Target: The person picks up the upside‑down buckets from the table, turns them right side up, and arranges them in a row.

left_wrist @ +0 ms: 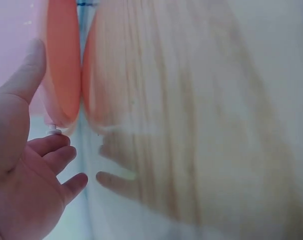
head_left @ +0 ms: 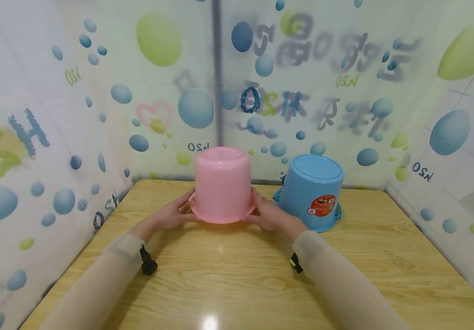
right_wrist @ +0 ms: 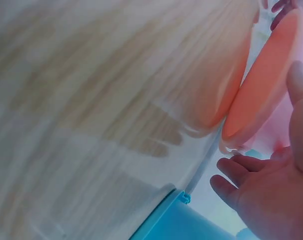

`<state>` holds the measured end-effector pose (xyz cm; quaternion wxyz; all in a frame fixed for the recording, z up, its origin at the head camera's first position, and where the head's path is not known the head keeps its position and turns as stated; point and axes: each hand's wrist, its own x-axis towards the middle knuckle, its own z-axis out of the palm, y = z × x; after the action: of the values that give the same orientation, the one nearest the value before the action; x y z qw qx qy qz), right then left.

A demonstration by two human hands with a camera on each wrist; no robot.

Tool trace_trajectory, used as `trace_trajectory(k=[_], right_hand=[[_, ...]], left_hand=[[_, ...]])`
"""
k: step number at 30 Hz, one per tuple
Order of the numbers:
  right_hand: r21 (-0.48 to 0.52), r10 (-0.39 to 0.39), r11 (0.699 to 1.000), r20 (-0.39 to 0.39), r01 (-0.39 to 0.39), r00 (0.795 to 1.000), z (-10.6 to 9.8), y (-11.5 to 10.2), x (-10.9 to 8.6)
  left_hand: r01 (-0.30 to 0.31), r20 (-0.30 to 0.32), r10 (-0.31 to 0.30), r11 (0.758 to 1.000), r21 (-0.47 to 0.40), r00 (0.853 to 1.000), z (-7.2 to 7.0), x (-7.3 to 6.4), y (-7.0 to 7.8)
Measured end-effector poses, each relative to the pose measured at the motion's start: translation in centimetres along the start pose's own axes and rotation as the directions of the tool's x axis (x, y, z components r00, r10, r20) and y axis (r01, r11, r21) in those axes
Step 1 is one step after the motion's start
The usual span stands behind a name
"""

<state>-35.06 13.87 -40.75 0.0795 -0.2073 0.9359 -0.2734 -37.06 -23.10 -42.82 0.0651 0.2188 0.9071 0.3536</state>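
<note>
A pink bucket (head_left: 222, 188) is upside down over the table, bottom facing up. My left hand (head_left: 171, 213) holds its rim on the left side, the thumb (left_wrist: 34, 65) lying against the outer wall. On the opposite side my right hand (head_left: 270, 213) grips the rim in the same way. Both wrist views show the bucket's orange-looking inside (right_wrist: 264, 80), its near edge raised off the table. Just right of my right hand stands an upside-down blue bucket (head_left: 296, 190) with a red oval sticker (head_left: 322, 206) and its handle down by the rim.
The glossy wooden table (head_left: 220, 279) reflects the pink bucket and the hands. A curtain (head_left: 171, 110) printed with blue and green dots hangs behind the table and along both sides. Black straps (head_left: 148, 263) circle the wrists over light sleeves.
</note>
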Motion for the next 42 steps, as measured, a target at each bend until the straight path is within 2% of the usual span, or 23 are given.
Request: trace_trajectory(k=[2, 10, 18, 22, 25, 33, 38, 42], right_hand=[[0.015, -0.015, 1.0, -0.008, 0.015, 1.0, -0.1, 0.0, -0.3], [0.084, -0.033, 0.996, -0.024, 0.035, 0.999, -0.2, -0.2, -1.3], [0.122, -0.08, 0.989, -0.064, 0.087, 0.995, -0.1, -0.7, -2.3], [0.148, -0.085, 0.984, -0.097, 0.099, 0.992, -0.4, -1.2, -2.8], [0.164, -0.09, 0.98, -0.127, 0.11, 0.988, -0.7, -1.4, -3.2], [0.184, -0.168, 0.959, -0.251, 0.217, 0.953, -1.2, -1.7, -3.9], [0.174, -0.209, 0.944, -0.34, 0.28, 0.917, -1.4, -1.9, -4.1], [0.193, -0.203, 0.937, -0.378, 0.291, 0.903, -1.6, -2.1, -4.1]], left_hand=[[0.007, -0.009, -0.007, 1.0, -0.002, 1.0, -0.2, -0.4, 0.2], [-0.033, -0.041, 0.032, 0.999, -0.015, 0.999, -0.5, -1.5, 1.2], [-0.029, -0.08, 0.019, 0.991, -0.13, 0.997, -0.7, -2.5, 2.2], [-0.053, -0.126, 0.031, 0.984, -0.168, 0.991, -0.9, -2.7, 2.5], [-0.067, -0.137, 0.045, 0.984, -0.163, 0.99, -1.2, -2.9, 2.8], [-0.077, -0.146, 0.053, 0.983, -0.168, 0.988, -1.2, -3.8, 3.8], [-0.152, -0.203, 0.11, 0.966, -0.207, 0.973, -1.2, -4.0, 4.5], [-0.175, -0.244, 0.119, 0.958, -0.225, 0.962, -1.5, -4.1, 5.3]])
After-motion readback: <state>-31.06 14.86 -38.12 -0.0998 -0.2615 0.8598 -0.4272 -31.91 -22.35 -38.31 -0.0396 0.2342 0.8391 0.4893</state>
